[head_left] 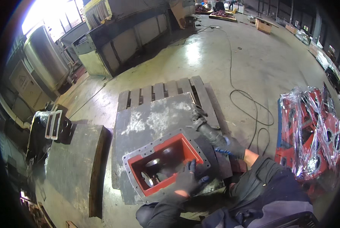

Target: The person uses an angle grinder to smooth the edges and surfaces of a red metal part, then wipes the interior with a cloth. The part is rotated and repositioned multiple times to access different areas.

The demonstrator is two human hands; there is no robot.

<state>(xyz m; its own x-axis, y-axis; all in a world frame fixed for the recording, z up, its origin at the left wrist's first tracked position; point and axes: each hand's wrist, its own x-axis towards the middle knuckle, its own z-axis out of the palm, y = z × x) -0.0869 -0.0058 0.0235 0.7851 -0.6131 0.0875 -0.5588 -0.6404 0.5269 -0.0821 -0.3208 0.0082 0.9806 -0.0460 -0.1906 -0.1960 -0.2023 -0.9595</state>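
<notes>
A rectangular metal housing lies open side up on a dark board, its inside red and its bare grey flange dotted with bolt holes. Round openings show in its inner walls. My left hand, in a dark glove with blue fingertips, rests at the housing's near right edge with its fingers spread and nothing held. In my right hand, also gloved, is a dark angle grinder. Its head points away from me, just beyond the housing's right corner. Whether a disc is fitted I cannot tell.
Under the board is a slatted pallet. A second thick board stands at left, near a wrapped part. Red castings in plastic film are stacked at right. A black cable loops across the floor.
</notes>
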